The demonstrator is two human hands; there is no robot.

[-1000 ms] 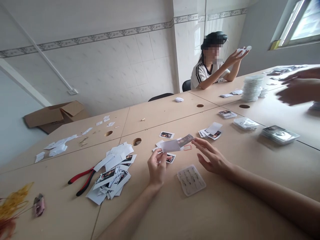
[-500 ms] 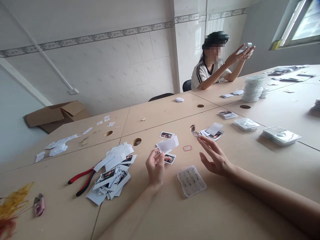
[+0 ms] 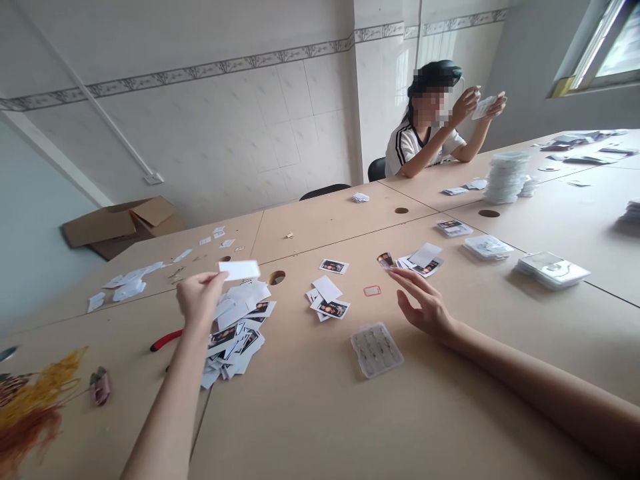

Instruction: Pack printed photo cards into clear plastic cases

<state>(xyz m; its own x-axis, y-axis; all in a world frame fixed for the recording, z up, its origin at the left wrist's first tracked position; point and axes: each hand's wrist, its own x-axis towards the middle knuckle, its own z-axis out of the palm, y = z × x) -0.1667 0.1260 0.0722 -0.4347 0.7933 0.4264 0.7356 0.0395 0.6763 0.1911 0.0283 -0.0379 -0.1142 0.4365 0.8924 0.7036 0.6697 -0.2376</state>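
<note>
Left hand: thumb and fingers pinched on the edge of a blank white rectangular paper card, raised above the table. Landmark: shallow clear plastic box with rows of small metallic pieces; the white card is to its left and beyond it. Right hand: fingers extended, a small dark printed card held at their tips, thumb standing apart; exact finger contact not resolved. This card is beyond the landmark box, slightly right.

Next outward. Directly beyond the landmark box: flat red-outlined rectangular piece. Beyond and slightly left of it: small overlapping group of white and dark-printed cards. Left of it: large loose heap of white and black-printed paper cards, with red-handled pliers partly hidden behind the left forearm. Beyond, to its right: fanned white and printed cards, then a low stack of flat clear plastic cases.

Far left of it: pink-handled metal cutter, yellow thread tangle. Far beyond, right: seated co-worker in a white black-striped shirt, both hands raised on a clear tray.
</note>
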